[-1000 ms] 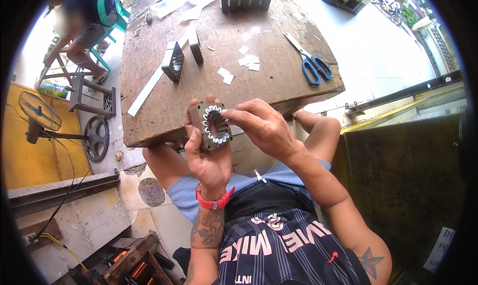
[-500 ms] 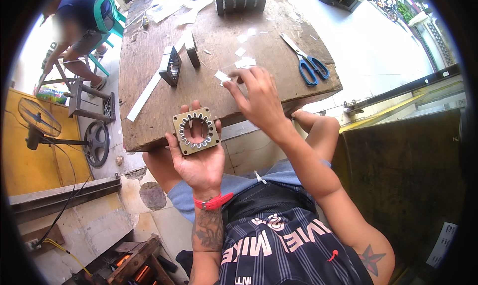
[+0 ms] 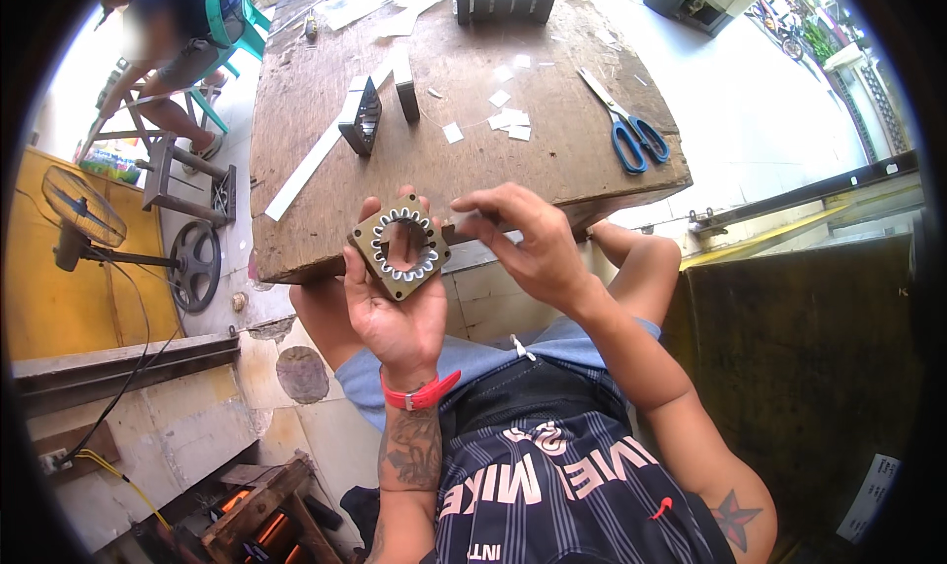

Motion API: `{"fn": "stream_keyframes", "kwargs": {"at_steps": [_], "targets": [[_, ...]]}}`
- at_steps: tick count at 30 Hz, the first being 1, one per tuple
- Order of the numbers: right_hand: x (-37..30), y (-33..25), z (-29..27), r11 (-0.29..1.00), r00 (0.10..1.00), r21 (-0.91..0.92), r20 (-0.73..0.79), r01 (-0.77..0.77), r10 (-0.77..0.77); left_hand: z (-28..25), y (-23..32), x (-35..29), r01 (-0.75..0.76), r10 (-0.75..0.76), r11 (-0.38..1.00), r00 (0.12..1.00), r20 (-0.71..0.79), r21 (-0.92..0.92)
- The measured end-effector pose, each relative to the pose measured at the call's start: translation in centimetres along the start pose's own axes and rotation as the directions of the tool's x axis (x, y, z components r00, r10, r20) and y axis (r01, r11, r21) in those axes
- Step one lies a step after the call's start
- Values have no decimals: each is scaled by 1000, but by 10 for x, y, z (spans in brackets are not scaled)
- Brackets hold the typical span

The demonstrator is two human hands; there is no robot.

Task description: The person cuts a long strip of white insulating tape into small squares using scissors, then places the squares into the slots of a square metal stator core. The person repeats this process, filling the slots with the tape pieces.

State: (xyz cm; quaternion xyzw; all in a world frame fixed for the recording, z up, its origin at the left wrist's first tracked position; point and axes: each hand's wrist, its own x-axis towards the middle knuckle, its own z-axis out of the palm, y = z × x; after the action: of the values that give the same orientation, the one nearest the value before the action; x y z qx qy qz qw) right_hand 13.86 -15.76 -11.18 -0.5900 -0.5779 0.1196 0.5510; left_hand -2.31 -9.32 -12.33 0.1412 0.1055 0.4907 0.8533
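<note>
My left hand (image 3: 400, 317) is palm up under a square metal stator core (image 3: 361, 241), its thumb along one side and fingertips behind. White slot liners (image 3: 431, 259) ring the core's round opening. My right hand (image 3: 538, 248) hovers just right of the core, off the table's near edge. Its fingers are bent and apart, and nothing shows between them. Beyond it on the tabletop lie a small white paper piece (image 3: 453, 132) and a few more white pieces (image 3: 511, 120).
On the wooden table (image 3: 326, 209) are blue-handled scissors (image 3: 631, 140), a long white strip (image 3: 304, 176), two dark upright cores (image 3: 362, 116) and a row of dark cores (image 3: 503, 2). A fan (image 3: 84, 219) stands left. Another person (image 3: 178, 22) bends near a green chair (image 3: 225, 12).
My right hand has drawn back from the paper pieces toward the core. The core has turned in my left hand, with one corner now pointing down. The whole view has shifted slightly.
</note>
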Motion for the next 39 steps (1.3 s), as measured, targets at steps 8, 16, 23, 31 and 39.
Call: {"fn": "stream_keyframes", "kwargs": {"at_steps": [8,16,23,31,39], "targets": [[-7,-11,-3,956,979,-208,44,205,-200,11,-14,-8,-110,96,980,991,91,168],[-17,-11,-1,995,994,-57,77,82,-77,7,-21,-9,-256,193,922,955,226,291],[-22,-11,3,991,992,-94,92,95,-86,5,-20,-9,-247,190,913,961,199,325],[-25,-15,12,997,997,-50,56,61,-58,3,-18,-7,-267,212,899,959,188,346],[-26,-8,21,996,991,-60,-115,61,-67,5,-22,-7,-243,194,927,963,189,287]]}}
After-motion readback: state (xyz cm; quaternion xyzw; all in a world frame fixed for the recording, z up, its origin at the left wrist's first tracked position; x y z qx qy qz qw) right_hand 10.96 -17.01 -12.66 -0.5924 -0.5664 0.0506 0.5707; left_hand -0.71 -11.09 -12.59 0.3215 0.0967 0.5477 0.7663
